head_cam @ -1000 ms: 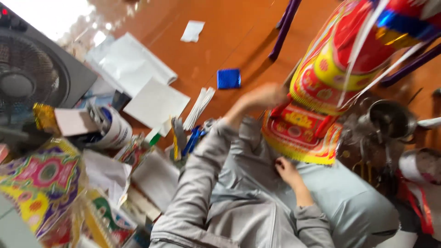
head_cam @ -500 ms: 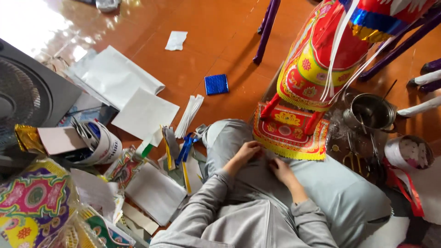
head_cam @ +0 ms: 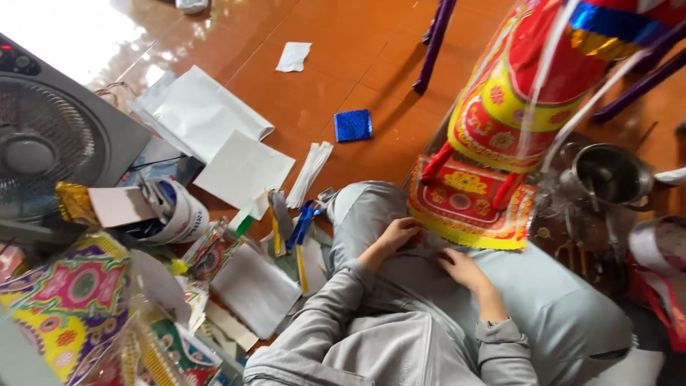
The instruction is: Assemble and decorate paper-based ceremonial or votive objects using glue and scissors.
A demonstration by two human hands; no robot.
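I sit on the floor in grey clothes. Both hands lie on my lap, close together. My left hand (head_cam: 394, 236) has curled fingers right at the yellow fringed edge of a red and yellow patterned paper base (head_cam: 468, 204). Whether it grips the fringe I cannot tell. My right hand (head_cam: 464, 270) rests flat on my grey trouser leg just below that edge, fingers pointing toward the left hand. A tall red, yellow and blue paper figure (head_cam: 529, 86) stands on the base, hung with white ribbons.
White paper sheets (head_cam: 214, 136), a blue foil square (head_cam: 353, 125), coloured strips (head_cam: 296, 229) and a tape roll (head_cam: 175, 211) lie on the orange floor. A box fan (head_cam: 43, 150) stands left, a metal pot (head_cam: 611, 175) right, purple sticks (head_cam: 434, 43) beyond, and patterned paper (head_cam: 68, 300) at the lower left.
My left hand pulled back from beside the base to my lap, next to the right hand. Over the last half second both hands barely moved.
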